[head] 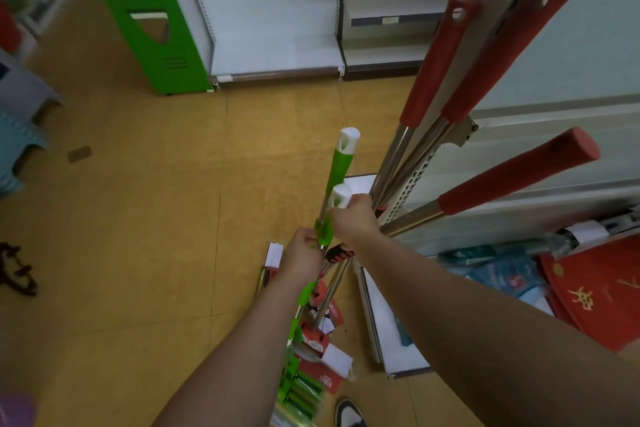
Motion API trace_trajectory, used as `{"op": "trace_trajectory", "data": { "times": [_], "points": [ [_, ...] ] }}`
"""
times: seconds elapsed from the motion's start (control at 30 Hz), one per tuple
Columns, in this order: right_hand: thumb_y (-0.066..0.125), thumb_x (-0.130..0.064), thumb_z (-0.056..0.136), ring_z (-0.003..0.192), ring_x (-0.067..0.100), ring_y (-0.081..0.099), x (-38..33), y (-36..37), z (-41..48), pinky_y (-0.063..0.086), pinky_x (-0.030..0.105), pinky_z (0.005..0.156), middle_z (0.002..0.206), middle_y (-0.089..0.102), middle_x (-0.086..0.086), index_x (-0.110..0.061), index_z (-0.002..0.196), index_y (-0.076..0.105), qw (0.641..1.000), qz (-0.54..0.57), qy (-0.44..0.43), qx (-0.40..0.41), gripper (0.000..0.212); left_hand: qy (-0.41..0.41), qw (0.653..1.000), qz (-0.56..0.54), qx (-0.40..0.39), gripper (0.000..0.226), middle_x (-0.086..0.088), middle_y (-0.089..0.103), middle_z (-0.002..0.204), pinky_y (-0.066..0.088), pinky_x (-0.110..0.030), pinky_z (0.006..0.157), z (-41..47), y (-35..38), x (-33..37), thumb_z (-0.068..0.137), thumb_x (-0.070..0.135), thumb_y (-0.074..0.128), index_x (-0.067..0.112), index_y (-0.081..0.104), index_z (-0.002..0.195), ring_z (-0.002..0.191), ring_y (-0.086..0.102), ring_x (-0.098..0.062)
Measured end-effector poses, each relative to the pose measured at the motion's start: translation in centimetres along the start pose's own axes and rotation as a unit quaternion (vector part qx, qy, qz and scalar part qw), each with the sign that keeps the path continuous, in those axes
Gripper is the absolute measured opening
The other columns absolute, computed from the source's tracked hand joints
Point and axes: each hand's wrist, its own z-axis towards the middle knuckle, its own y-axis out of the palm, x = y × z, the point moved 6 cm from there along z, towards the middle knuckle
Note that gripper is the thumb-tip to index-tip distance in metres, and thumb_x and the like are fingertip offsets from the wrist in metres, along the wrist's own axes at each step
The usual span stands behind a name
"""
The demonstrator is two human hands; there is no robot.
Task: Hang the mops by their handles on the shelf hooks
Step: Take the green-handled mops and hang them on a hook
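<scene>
Two green-handled mops (337,163) are held upright over the tan tiled floor (138,218), their heads down near a shoe (349,412). The left hand (303,253) is curled tightly round a green mop's shaft. The right hand (353,218) grips the nearer handle just below its white cap (340,196). A black-and-red grip (337,251) shows between the wrists.

Judged step: gathering and sorting, with this pair not yet hung. The next move calls for freeing one mop, raising it and setting the cap's slot over a hook. No hook is plainly visible.

Three red-handled mops (502,52) lean at the perforated shelf upright (412,180) on the right. Whether they are hooked cannot be told.

Room: plastic stools (20,135) stand at far left, then a green end panel (145,21) with white shelving (273,10) behind. A red sheet with gold characters (595,295) lies low on the right.
</scene>
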Motion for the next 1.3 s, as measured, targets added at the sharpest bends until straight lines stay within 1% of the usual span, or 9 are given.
{"op": "trace_trajectory", "data": {
  "times": [0.2, 0.37, 0.47, 0.5, 0.6, 0.67, 0.8, 1.03, 1.3],
  "points": [
    [0.066, -0.041, 0.098, 0.109, 0.031, 0.067, 1.0, 0.9, -2.8, 0.052, 0.037, 0.082, 0.112, 0.064, 0.003, -0.016, 0.135, 0.051, 0.995, -0.074, -0.061, -0.025, 0.047, -0.004, 1.000, 0.020, -0.007, 0.029, -0.003, 0.069, 0.107, 0.056, -0.041, 0.086, -1.5, -0.8, -3.4, 0.088, 0.001, 0.062, 0.025, 0.058, 0.104, 0.098, 0.064, -0.026],
    [0.066, -0.043, 0.098, 0.106, 0.024, 0.065, 1.8, 2.6, -5.4, 0.053, 0.037, 0.086, 0.115, 0.067, -0.001, -0.021, 0.132, 0.059, 0.985, -0.093, -0.106, -0.099, 0.042, 0.002, 0.999, 0.033, -0.018, 0.028, 0.006, 0.058, 0.075, 0.040, -0.030, 0.071, -3.9, -1.1, -6.5, 0.097, 0.013, 0.063, 0.028, 0.053, 0.077, 0.083, 0.055, -0.023],
    [0.065, -0.042, 0.100, 0.109, 0.022, 0.061, 2.4, 3.2, -7.3, 0.048, 0.033, 0.086, 0.119, 0.062, -0.001, -0.021, 0.142, 0.053, 0.982, -0.071, -0.112, -0.133, 0.048, 0.017, 0.999, 0.020, -0.019, 0.006, 0.010, 0.064, 0.102, 0.042, -0.022, 0.077, -5.8, -1.7, -8.0, 0.101, 0.020, 0.062, 0.021, 0.065, 0.106, 0.100, 0.057, -0.014],
    [0.066, -0.043, 0.100, 0.110, 0.021, 0.061, 2.6, 3.3, -7.7, 0.047, 0.032, 0.086, 0.120, 0.062, -0.002, -0.022, 0.144, 0.052, 0.982, -0.061, -0.112, -0.139, 0.050, 0.013, 1.000, 0.014, -0.021, 0.016, 0.009, 0.066, 0.112, 0.046, -0.024, 0.081, -6.4, -1.8, -8.7, 0.101, 0.025, 0.062, 0.022, 0.064, 0.117, 0.105, 0.059, -0.013],
    [0.070, -0.044, 0.097, 0.115, 0.018, 0.058, 3.1, 3.4, -9.5, 0.047, 0.033, 0.092, 0.125, 0.062, -0.003, -0.026, 0.145, 0.053, 0.980, -0.046, -0.124, -0.148, 0.054, 0.011, 1.000, -0.018, -0.010, 0.012, 0.014, 0.068, 0.108, 0.052, -0.038, 0.095, -8.5, -2.4, -9.4, 0.100, 0.029, 0.063, 0.041, 0.062, 0.102, 0.106, 0.063, -0.013],
    [0.072, -0.045, 0.095, 0.118, 0.017, 0.058, 3.4, 3.4, -10.5, 0.049, 0.036, 0.099, 0.128, 0.063, -0.005, -0.027, 0.143, 0.055, 0.978, -0.045, -0.139, -0.151, 0.054, 0.013, 1.000, -0.027, -0.005, 0.017, 0.020, 0.067, 0.103, 0.049, -0.034, 0.091, -9.6, -2.8, -9.7, 0.100, 0.027, 0.063, 0.045, 0.061, 0.100, 0.105, 0.063, -0.009],
    [0.075, -0.047, 0.092, 0.123, 0.018, 0.061, 4.0, 2.9, -13.3, 0.051, 0.043, 0.106, 0.132, 0.066, -0.005, -0.026, 0.141, 0.057, 0.975, -0.024, -0.155, -0.158, 0.057, 0.017, 0.999, -0.038, -0.013, 0.036, 0.001, 0.071, 0.129, 0.050, -0.033, 0.095, -12.1, -3.3, -10.5, 0.098, 0.031, 0.067, 0.017, 0.067, 0.130, 0.124, 0.063, -0.018],
    [0.074, -0.048, 0.092, 0.119, 0.020, 0.064, 3.8, 0.7, -18.4, 0.054, 0.046, 0.102, 0.133, 0.066, -0.005, -0.026, 0.143, 0.057, 0.960, -0.029, -0.210, -0.183, 0.058, 0.035, 0.999, 0.031, -0.021, 0.011, 0.004, 0.074, 0.122, 0.048, -0.045, 0.109, -17.9, -4.4, -8.3, 0.099, 0.032, 0.065, 0.029, 0.073, 0.106, 0.122, 0.063, -0.015],
    [0.071, -0.048, 0.095, 0.122, 0.019, 0.062, 3.8, -6.5, -24.6, 0.045, 0.033, 0.090, 0.137, 0.065, -0.002, -0.022, 0.144, 0.056, 0.933, -0.013, -0.282, -0.223, 0.058, 0.073, 0.995, 0.065, 0.018, 0.020, 0.014, 0.065, 0.113, 0.041, -0.031, 0.097, -27.3, -1.7, -2.1, 0.101, 0.024, 0.063, 0.043, 0.062, 0.094, 0.114, 0.056, -0.010]
  ]
}}
